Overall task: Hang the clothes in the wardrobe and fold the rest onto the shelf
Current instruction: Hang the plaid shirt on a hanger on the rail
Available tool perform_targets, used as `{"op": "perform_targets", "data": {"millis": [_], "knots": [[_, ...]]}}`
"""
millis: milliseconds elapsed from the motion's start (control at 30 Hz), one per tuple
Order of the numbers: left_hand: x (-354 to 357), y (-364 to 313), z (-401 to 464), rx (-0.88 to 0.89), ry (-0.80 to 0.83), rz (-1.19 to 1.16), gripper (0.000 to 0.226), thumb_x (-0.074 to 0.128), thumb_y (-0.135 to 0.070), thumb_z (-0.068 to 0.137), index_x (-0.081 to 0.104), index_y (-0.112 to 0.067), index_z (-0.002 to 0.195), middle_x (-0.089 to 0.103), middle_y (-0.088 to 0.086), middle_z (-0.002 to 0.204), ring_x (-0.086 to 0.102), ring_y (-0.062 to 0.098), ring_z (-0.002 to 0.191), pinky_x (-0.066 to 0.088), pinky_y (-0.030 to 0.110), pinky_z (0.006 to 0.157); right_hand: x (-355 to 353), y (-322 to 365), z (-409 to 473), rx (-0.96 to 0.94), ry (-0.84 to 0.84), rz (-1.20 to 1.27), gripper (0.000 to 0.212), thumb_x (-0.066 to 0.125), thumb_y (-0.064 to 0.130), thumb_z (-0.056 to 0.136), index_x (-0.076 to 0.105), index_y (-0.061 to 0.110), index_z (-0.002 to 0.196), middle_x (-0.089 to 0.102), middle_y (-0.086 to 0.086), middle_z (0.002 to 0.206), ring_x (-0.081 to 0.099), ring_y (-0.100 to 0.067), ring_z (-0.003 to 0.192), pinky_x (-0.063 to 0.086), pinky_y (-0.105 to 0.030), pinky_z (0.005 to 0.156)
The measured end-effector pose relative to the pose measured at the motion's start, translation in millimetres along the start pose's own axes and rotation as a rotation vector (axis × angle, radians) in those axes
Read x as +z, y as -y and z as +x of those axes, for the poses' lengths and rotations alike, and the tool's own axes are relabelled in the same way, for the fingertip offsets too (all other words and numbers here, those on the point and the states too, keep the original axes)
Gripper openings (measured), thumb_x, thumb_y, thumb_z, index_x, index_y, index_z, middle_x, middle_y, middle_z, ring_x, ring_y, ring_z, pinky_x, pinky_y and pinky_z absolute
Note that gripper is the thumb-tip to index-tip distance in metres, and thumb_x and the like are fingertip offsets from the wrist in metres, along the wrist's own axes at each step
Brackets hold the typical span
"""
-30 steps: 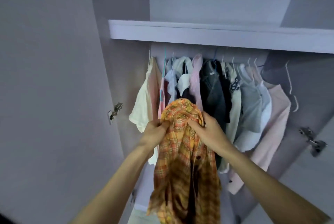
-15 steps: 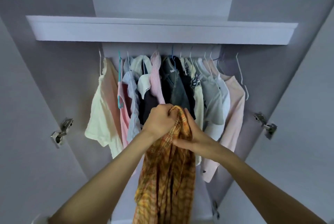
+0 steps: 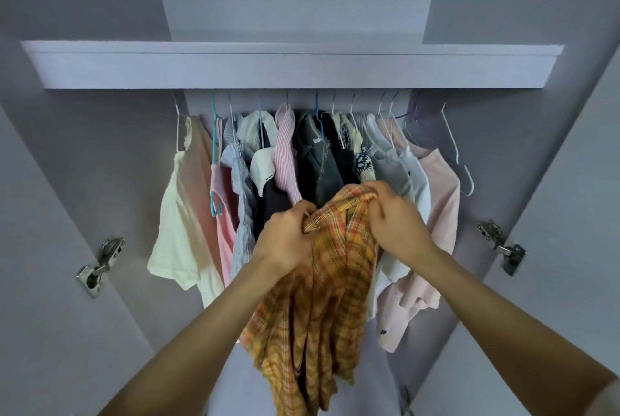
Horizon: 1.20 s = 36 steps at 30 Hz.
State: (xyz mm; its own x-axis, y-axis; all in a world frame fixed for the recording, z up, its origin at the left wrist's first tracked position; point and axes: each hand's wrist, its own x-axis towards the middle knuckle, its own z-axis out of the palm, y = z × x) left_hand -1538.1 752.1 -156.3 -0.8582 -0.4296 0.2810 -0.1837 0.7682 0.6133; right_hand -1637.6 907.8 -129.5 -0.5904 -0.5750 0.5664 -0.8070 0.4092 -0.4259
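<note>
An orange and yellow plaid shirt (image 3: 322,298) hangs down in front of me, bunched at its top. My left hand (image 3: 285,237) grips the top of the shirt on its left side. My right hand (image 3: 396,214) grips the raised collar part on its right, a little higher. Both hands are held up before the open wardrobe. Behind them several garments (image 3: 302,160) hang on hangers from the rail, among them a cream top (image 3: 181,214) at the left and a pale pink one (image 3: 439,201) at the right. No hanger shows inside the plaid shirt.
A pale shelf (image 3: 292,66) runs across above the rail. An empty white hanger (image 3: 456,150) hangs at the rail's right end. The wardrobe doors stand open, with metal hinges at the left (image 3: 97,264) and right (image 3: 503,244).
The view swung so the wardrobe sits centred. My right hand rose and moved right, lifting the shirt's collar part and spreading the top between both hands.
</note>
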Motion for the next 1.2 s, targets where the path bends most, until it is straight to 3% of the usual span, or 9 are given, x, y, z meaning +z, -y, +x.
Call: {"op": "perform_targets", "data": {"millis": [167,233,333,433,567,733,867,1067,1200], "knots": [[9,19,8,-0.156,-0.17,0.183,0.039,0.056,-0.029,0.089,0.05,-0.02,0.126,0.05,0.004,0.126,0.053,0.029,0.111,0.046,0.04,0.086,-19,-17,7,0.058,-0.099,0.037,0.03,0.04,0.005,0.094,0.055,0.003,0.12,0.055,-0.006,0.057,0.051,-0.025,0.05,0.047,-0.04,0.054],[10,17,16,-0.153,-0.199,0.185,0.032,0.053,-0.026,0.091,0.054,-0.018,0.122,0.055,0.007,0.12,0.056,0.031,0.105,0.049,0.042,0.082,-19,-28,4,0.093,-0.098,0.079,0.026,0.04,0.006,0.093,0.057,0.005,0.113,0.05,0.002,0.055,0.046,-0.016,0.047,0.044,-0.037,0.052],[14,6,32,-0.121,-0.163,-0.006,0.017,0.048,-0.015,0.092,0.059,-0.01,0.103,0.064,0.009,0.079,0.062,0.035,0.079,0.049,0.039,0.065,-23,-51,9,0.202,0.029,0.188,0.019,0.044,0.008,0.091,0.061,0.015,0.096,0.052,0.008,0.058,0.047,-0.005,0.05,0.037,-0.027,0.052],[14,-6,48,-0.133,-0.173,-0.184,0.013,0.048,-0.012,0.091,0.058,-0.014,0.082,0.054,0.0,0.059,0.055,0.023,0.059,0.044,0.033,0.055,-29,-82,12,0.309,0.11,0.24,0.025,0.048,0.011,0.09,0.065,0.02,0.106,0.064,0.006,0.097,0.058,-0.008,0.087,0.044,-0.021,0.074],[17,-25,73,-0.154,-0.181,-0.315,0.019,0.05,-0.01,0.088,0.06,-0.017,0.073,0.056,0.001,0.061,0.05,0.011,0.055,0.04,0.019,0.051,-27,-130,16,0.327,-0.112,0.023,0.036,0.047,0.014,0.091,0.056,0.005,0.124,0.056,-0.013,0.127,0.048,-0.03,0.118,0.038,-0.038,0.101],[30,-34,90,-0.171,-0.185,-0.312,0.017,0.053,-0.011,0.087,0.067,-0.014,0.08,0.06,-0.006,0.067,0.052,0.001,0.062,0.036,0.001,0.051,-8,-186,50,0.542,-0.077,-0.174,0.049,0.046,0.012,0.093,0.035,-0.006,0.137,0.042,-0.027,0.135,0.035,-0.039,0.129,0.025,-0.04,0.107],[32,-36,97,-0.186,-0.141,-0.276,0.017,0.054,-0.011,0.085,0.07,-0.016,0.08,0.064,-0.009,0.071,0.055,-0.001,0.068,0.037,0.0,0.055,1,-202,83,0.657,0.054,-0.176,0.039,0.046,0.013,0.091,0.043,-0.004,0.126,0.052,-0.029,0.124,0.049,-0.043,0.118,0.039,-0.045,0.096],[33,-30,100,-0.241,-0.132,-0.246,0.014,0.058,-0.013,0.084,0.072,-0.012,0.081,0.071,0.006,0.079,0.062,0.013,0.074,0.046,0.015,0.065,38,-176,94,0.364,0.255,-0.174,0.029,0.044,0.009,0.091,0.048,-0.002,0.118,0.057,-0.027,0.116,0.057,-0.043,0.104,0.046,-0.042,0.081],[36,-34,104,-0.256,-0.113,-0.252,0.015,0.057,-0.011,0.084,0.072,-0.012,0.082,0.07,0.004,0.081,0.061,0.013,0.076,0.046,0.021,0.068,41,-163,99,0.239,0.297,-0.243,0.032,0.03,0.028,0.099,0.053,0.009,0.109,0.06,-0.019,0.112,0.058,-0.037,0.102,0.044,-0.04,0.082]]}}
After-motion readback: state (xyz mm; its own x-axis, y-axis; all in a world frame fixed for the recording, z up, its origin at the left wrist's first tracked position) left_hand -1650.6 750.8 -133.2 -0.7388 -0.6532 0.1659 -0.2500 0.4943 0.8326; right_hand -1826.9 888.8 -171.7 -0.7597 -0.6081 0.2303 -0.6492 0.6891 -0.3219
